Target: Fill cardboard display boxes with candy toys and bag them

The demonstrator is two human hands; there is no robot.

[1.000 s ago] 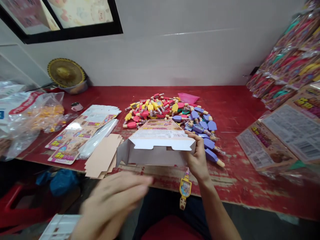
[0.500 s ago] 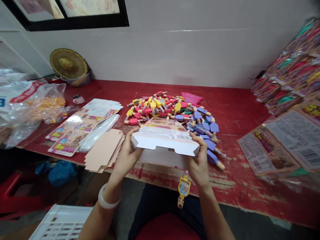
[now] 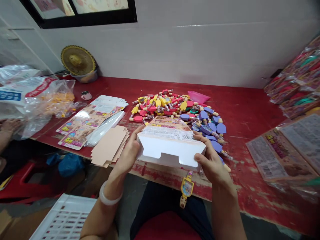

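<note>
"Where is the printed carton (image 3: 170, 145), and what room is around it?"

"I see it just ahead, held over the near edge of the red table (image 3: 245, 113); whether its underside touches the wood, I can't tell. The popsicle-shaped toys (image 3: 162, 103) crowd up close behind it. Beige card blanks (image 3: 108, 145) lie near the left hand (image 3: 130, 148). My widest bare stretch is to the right, between the purple pieces (image 3: 221, 128) and the bagged packages (image 3: 285, 153)."

"How's the grip?"

"Both hands are partly closed on the carton. The left has its left end, fingers behind and thumb in front; the right hand (image 3: 217, 163) has the other end, thumb on the white flap (image 3: 152, 146)."

"What's changed?"

"A second ago I had only the right hand on it, with the left a blur, apart and nearer to me. Half a second ago both held it; now the right thumb lies over the flap's corner and more white face shows."

"Materials?"

"Thin folded card, brown print on the far panel, a squared notch in the flap. The sleeves (image 3: 106, 130) are slick clear plastic. The table's red paint is worn to pale wood along the front, where I see a yellow-framed toy (image 3: 187, 187) overlapping the edge."
</note>
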